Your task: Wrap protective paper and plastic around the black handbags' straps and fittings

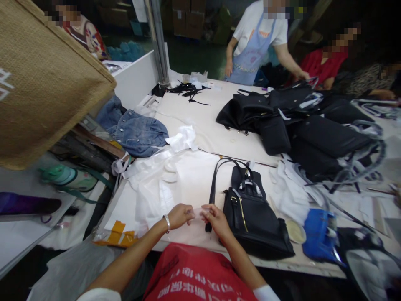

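My left hand (181, 215), with a silver bracelet at its wrist, is closed in a pinch in front of my red apron (191, 271). Close to its right, my right hand (218, 221) pinches too. Between the fingertips of both hands stretches a small, thin, see-through piece of plastic (197, 213); its exact kind is too blurred to tell. Just right of my right hand lies a black leather backpack (255, 221) with a gold zipper on its front. Its thin black strap (213, 179) loops out to the left and hangs behind my right fingers.
A heap of black bags (313, 121) fills the right back of the table. A blue pouch (318, 234) and a tape roll (295, 231) lie to the right. White paper (183, 138) and a denim garment (140, 131) lie left. Across stands a person in a blue apron (255, 50).
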Demonstrator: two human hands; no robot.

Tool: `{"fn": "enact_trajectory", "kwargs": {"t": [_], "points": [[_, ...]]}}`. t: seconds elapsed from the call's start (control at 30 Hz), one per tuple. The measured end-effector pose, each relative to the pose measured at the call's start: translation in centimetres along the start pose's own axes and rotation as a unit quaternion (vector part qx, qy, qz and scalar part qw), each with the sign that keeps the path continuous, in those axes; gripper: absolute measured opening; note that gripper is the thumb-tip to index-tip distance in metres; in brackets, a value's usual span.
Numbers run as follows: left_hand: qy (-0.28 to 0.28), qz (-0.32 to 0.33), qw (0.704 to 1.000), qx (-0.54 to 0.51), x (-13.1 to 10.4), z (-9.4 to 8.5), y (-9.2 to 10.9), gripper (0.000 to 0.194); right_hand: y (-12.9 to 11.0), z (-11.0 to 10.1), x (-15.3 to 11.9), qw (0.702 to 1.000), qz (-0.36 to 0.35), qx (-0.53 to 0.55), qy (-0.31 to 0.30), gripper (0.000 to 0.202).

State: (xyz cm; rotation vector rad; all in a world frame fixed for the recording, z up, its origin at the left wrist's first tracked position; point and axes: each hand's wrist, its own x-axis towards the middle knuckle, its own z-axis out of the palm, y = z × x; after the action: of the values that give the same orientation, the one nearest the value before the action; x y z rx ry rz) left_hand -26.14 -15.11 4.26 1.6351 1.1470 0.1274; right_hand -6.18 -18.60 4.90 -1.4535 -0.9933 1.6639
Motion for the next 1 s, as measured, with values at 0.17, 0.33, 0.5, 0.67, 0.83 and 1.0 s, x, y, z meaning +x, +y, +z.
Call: {"fn": "enact_trajectory", "kwargs": {"t": [0.17,0.33,0.5,0.67,0.83,1.0], "points": [[-0.051,-0.057,0.992,-0.101,-1.7,-0.6,-0.1,0.019,1.8,1.6,-0.2,0.998,0.03,-0.049,0.026,0.034],[-0.085,-0.077,0.94,-0.32,-2.8,1.5,-0.8,0.024,2.7,4.0,-1.9,0.991,0.026,-0.133,0.0,0.027],[-0.053,-0.117,0.916,-0.38,-3.1,4.0,-2.5,0.028,3.2,3.9,-2.2,0.947,0.027,-0.314,-0.057,0.027],[-0.002,-0.133,0.943,-0.306,-3.1,3.3,-4.7,0.033,2.3,1.7,0.4,0.852,0.085,-0.516,0.006,0.023],[0.032,-0.13,0.952,-0.274,-3.4,1.6,-5.7,0.033,1.5,0.7,3.9,0.802,0.145,-0.575,0.071,0.026],[0.043,-0.119,0.957,-0.262,-3.2,2.2,-6.6,0.034,2.1,0.9,4.4,0.805,0.165,-0.563,0.092,0.023]]}}
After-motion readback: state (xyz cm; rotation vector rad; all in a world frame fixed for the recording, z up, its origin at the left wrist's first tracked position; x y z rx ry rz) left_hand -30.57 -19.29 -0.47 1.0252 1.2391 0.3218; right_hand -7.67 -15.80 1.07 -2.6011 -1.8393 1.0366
